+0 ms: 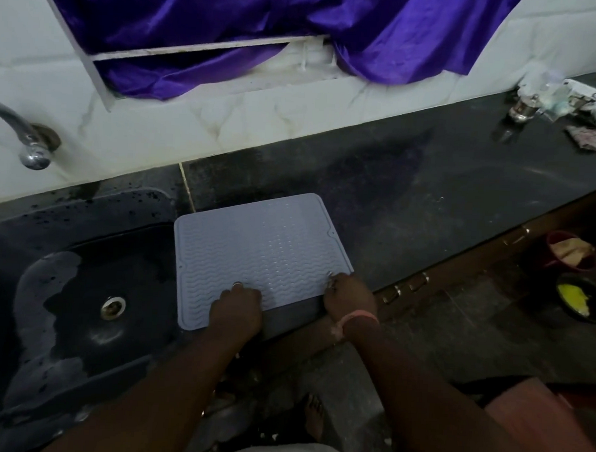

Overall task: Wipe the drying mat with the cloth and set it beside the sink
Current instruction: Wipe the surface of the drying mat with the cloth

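Note:
A grey ribbed drying mat (254, 248) lies flat on the black counter (427, 204), right beside the dark sink (82, 284). Its near edge sits at the counter's front edge. My left hand (236, 308) lies on the mat's near edge, fingers curled over it. My right hand (348, 294) holds the mat's near right corner with bent fingers. No cloth is in view.
A chrome tap (27, 139) juts from the tiled wall above the sink. Purple fabric (264, 29) hangs over a wall recess. Small items (551, 100) crowd the counter's far right. On the floor at right stand a red bucket (568, 251) and a dark bowl (580, 299).

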`<state>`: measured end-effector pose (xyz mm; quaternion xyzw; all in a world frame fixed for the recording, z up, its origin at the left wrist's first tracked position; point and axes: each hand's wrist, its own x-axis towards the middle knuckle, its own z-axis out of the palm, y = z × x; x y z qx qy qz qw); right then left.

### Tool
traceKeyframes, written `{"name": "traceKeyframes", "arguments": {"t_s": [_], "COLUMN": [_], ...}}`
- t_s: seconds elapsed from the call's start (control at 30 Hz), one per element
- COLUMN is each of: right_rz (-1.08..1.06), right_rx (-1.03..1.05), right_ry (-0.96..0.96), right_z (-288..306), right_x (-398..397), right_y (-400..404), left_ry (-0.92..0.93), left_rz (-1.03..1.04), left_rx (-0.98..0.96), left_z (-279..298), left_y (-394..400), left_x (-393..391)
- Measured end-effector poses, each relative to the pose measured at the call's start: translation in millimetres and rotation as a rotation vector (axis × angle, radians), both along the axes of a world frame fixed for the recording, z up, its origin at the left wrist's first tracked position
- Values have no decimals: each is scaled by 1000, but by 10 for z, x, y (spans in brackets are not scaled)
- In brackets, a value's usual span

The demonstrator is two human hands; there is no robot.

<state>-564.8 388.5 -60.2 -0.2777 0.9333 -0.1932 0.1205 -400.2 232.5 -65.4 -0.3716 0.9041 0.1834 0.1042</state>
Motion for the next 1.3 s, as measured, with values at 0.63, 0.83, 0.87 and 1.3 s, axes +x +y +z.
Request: {"name": "traceKeyframes", "arguments": {"t_s": [0.63,0.83,0.87,1.3], "right_rz": [-36,-135,-52,-47], "right_rx": [-28,-113,-118,-94], "right_ry": [-104,-118,-102,-74], "right_z": [-78,-11,11,-168], "right_x": [-557,-962,-953,-1282], "right_y": [128,96,31,-311], "left_ry": [-55,-107,-77,-100], "left_rz": [-197,-187,-180,-74], "left_rx": [149,112,80,70], "left_z": [-13,24,38,-44], "left_y": [125,-4,-13,-139], "left_x": [-793,-1046,-1092,-1327]}}
